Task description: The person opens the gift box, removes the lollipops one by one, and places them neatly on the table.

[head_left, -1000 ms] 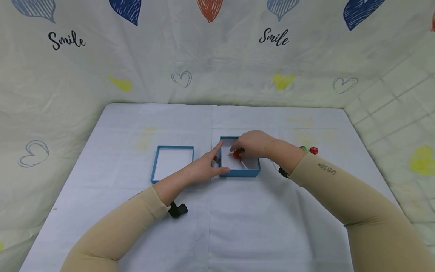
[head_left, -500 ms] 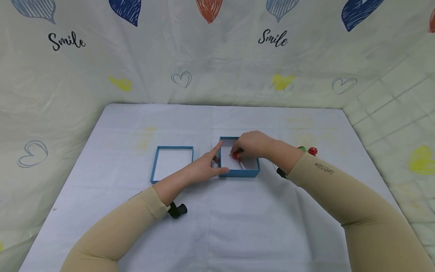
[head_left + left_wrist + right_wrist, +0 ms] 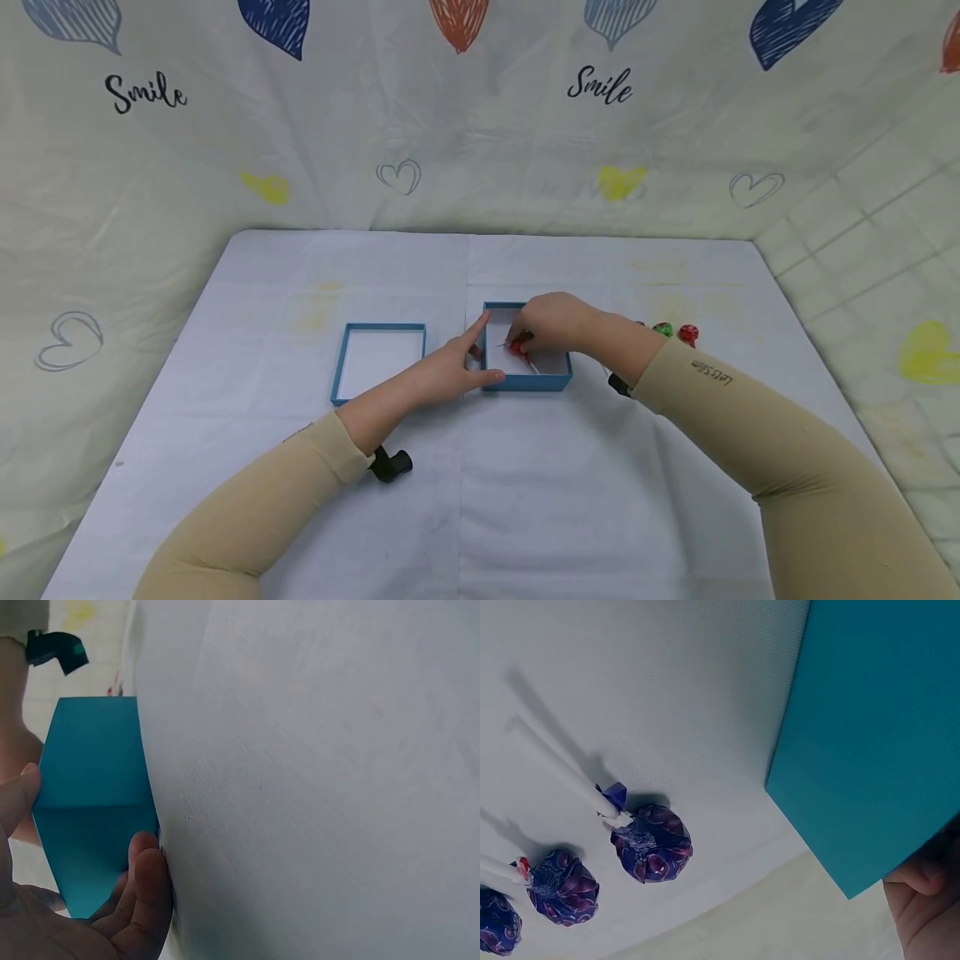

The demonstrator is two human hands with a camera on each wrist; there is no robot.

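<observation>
A blue open-topped box (image 3: 528, 382) with a white inside stands near the middle of the table. My left hand (image 3: 450, 367) rests against its left side, index finger stretched along the side and thumb at the front corner. In the left wrist view, my left hand (image 3: 97, 922) lies around a box corner. My right hand (image 3: 558, 321) reaches over the far right part of the box and pinches a red-wrapped lollipop (image 3: 517, 346) inside. A white stick (image 3: 534, 367) shows below it. Its fingertips are partly hidden; in the right wrist view, part of my right hand (image 3: 930, 915) shows beyond the box wall (image 3: 870, 750).
A blue-rimmed lid or shallow tray (image 3: 386, 327) lies left of the box. Right of it, purple-wrapped lollipops (image 3: 652, 844) lie on the white cloth, mostly hidden by the right forearm in the head view. A green lollipop (image 3: 663, 329) and another red lollipop (image 3: 687, 334) lie farther right.
My right hand and the red lollipop have shifted very slightly down inside the box. The left hand keeps its place on the box. The head view has drifted a little.
</observation>
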